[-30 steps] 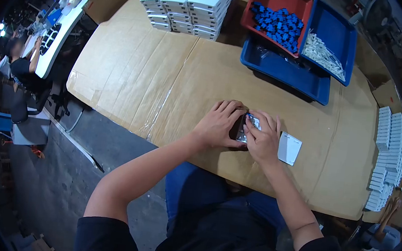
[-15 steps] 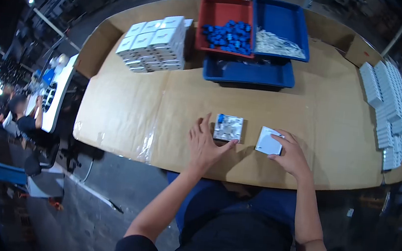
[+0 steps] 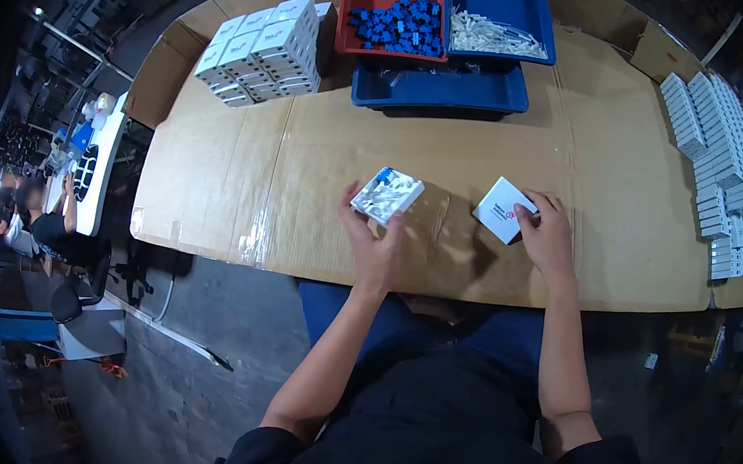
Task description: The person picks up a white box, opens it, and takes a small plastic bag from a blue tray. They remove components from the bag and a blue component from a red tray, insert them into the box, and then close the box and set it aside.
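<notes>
My left hand (image 3: 373, 237) is closed round a small open white box (image 3: 388, 196), which is tilted and filled with white pieces and one blue piece at its upper left corner. To the right, my right hand (image 3: 549, 235) grips a flat square white lid (image 3: 504, 210) by its right edge. The lid's printed face, with dark lettering and a red mark, points up. The box and the lid are apart, both over the brown cardboard surface (image 3: 325, 155).
Stacked white boxes (image 3: 269, 45) stand at the back left. A red tray (image 3: 352, 3) of blue pieces, a blue tray (image 3: 539, 14) of white pieces and a lower blue tray (image 3: 486, 92) are at the back. White pieces (image 3: 719, 160) line the right. A person (image 3: 54, 221) sits far left.
My left hand has closed on the box, now lifted and tilted. The lid has been turned so its printed face shows. The view has shifted, with the trays higher in it.
</notes>
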Motion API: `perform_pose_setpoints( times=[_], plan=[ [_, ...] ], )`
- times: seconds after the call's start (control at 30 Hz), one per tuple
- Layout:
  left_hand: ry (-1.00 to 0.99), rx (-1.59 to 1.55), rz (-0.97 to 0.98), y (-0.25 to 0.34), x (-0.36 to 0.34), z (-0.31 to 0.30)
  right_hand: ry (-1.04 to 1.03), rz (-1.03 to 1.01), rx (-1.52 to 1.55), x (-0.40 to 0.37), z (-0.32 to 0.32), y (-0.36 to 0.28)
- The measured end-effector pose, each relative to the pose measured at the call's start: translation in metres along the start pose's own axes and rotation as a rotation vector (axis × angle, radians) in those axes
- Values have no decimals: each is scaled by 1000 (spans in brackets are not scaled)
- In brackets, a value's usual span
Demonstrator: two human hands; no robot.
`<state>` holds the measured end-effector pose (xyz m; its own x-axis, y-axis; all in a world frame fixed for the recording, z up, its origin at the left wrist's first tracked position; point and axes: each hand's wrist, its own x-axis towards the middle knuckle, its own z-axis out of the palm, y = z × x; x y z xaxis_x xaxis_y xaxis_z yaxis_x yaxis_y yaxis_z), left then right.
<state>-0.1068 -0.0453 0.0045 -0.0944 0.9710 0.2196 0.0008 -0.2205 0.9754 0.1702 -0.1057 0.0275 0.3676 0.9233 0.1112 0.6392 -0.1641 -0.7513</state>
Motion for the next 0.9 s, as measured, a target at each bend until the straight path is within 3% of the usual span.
perform_pose_setpoints(
  times=[0.07,0.17,0.3,0.4,0.5,0.53,0.67,0.77,0.9],
  plan=[
    [4,-172,-39,-2,0,-11,153,-164,-193,-5,6,-5],
    [14,-293,-128,23,1,-16,-10,-139,-296,-13,17,-11],
    [-40,-412,-152,43,-1,-15,4,-211,-336,-19,24,-7],
    [-66,-598,-219,51,-9,-8,-23,-154,24,-15,15,-13],
    [-130,-846,-508,69,-13,-5,-212,114,1031,-15,0,-35],
    [-157,-848,-573,71,-15,-2,-282,111,1134,-15,-9,-54],
    [-328,-989,-822,94,-22,11,-419,22,1238,-4,-18,-81],
    [-367,-968,-823,99,-24,20,-508,-17,1213,7,-25,-101],
    [-318,-943,-846,113,-28,25,-482,-197,938,10,-30,-132]
  ],
)
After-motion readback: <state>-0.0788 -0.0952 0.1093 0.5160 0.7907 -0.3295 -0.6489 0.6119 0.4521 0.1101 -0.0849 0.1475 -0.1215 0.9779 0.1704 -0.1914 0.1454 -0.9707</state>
